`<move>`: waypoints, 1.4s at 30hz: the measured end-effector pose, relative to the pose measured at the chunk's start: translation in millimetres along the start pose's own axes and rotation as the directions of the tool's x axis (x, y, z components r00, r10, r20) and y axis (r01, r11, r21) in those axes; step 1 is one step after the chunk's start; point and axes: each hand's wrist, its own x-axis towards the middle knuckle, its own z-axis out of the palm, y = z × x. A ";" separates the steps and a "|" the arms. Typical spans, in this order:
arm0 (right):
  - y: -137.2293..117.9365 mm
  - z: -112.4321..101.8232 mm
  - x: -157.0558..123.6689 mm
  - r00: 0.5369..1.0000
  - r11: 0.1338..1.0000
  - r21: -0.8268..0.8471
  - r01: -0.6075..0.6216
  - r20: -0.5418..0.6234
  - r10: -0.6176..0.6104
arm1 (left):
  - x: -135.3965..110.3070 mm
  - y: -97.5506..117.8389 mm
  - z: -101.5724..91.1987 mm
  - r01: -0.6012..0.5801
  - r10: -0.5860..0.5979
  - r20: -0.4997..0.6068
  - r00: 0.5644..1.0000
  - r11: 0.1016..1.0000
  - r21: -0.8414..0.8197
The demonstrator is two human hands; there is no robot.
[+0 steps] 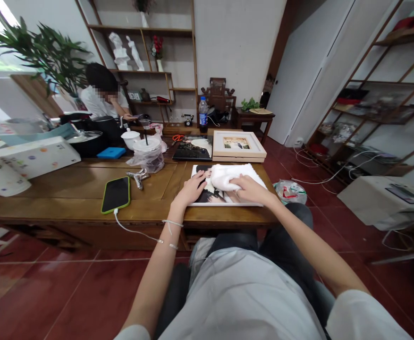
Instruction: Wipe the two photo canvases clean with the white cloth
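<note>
A large photo print (pixel 207 196) lies flat near the front edge of the low wooden table (pixel 86 208). My left hand (pixel 192 188) rests on its left part with fingers spread flat. My right hand (pixel 249 187) presses a folded white cloth (pixel 226 174) down onto the print, fingers curled over the cloth. Behind the print lies a pale wooden photo frame (pixel 238 145) and beside it a dark photo print (pixel 193 148).
A phone in a green case (pixel 116 194) lies on charge left of the print, with a metal clip (pixel 138 176) and a bagged drink cup (pixel 147 152) behind. Scissors (pixel 177 137), a water bottle (pixel 203 114), white boxes (pixel 33 156). A person (pixel 104 99) sits far left.
</note>
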 end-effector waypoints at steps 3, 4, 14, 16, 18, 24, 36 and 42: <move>-30.4 -5.4 -36.2 0.993 0.995 -0.100 0.024 0.119 -0.012 | -0.5 -0.1 0.2 -0.002 0.002 0.002 1.000 1.000 0.001; -38.5 -7.6 -46.5 0.988 0.994 -0.108 0.030 0.156 -0.013 | -0.8 0.0 0.1 -0.002 0.002 0.004 1.000 1.000 0.001; -1.2 -5.5 -31.3 0.991 0.998 -0.058 -0.034 0.128 0.041 | -0.5 1.1 -1.8 -0.004 0.004 0.013 1.000 1.000 -0.006; 17.4 -3.0 -6.1 0.999 0.999 -0.041 -0.014 0.050 0.016 | -0.9 2.4 -2.8 -0.005 0.005 0.013 1.000 1.000 -0.004; 32.1 -2.2 18.6 1.000 1.000 -0.029 -0.006 0.011 0.006 | -2.0 4.3 -3.8 -0.008 0.008 0.008 1.000 1.000 -0.005; 44.0 -1.1 50.5 1.000 0.999 -0.039 -0.008 -0.013 0.007 | -2.8 4.1 -1.6 -0.012 0.010 -0.050 0.999 0.999 -0.039; -69.4 1.1 -40.2 0.977 0.982 -0.140 0.125 0.189 -0.097 | 0.5 -6.0 5.3 0.003 -0.006 -0.058 0.998 0.998 -0.060; -59.9 -0.5 -29.2 0.979 0.985 -0.170 0.035 0.202 0.000 | -0.1 -7.5 5.4 -0.008 0.004 -0.061 0.998 0.998 -0.070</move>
